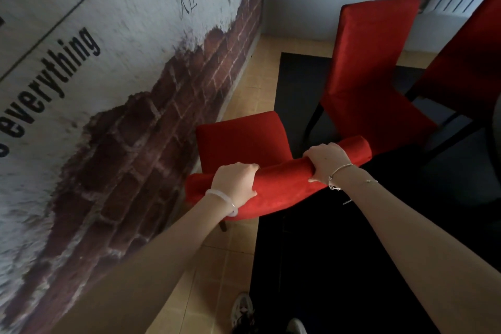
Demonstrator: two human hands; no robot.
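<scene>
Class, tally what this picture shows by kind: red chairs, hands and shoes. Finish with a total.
Red chairs: 3 (held chair, middle chair, right-edge chair)
Hands: 2 (left hand, right hand, both gripping the held chair's back)
Shoes: 2 (larger shoe, cut-off shoe)
Total: 7

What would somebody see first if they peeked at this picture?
Bright red jumps out: a red chair in the middle, its top edge gripped by the left hand and the right hand. A second red chair stands behind it on a dark mat. The wall on the left shows a brick picture and big black letters.
</scene>
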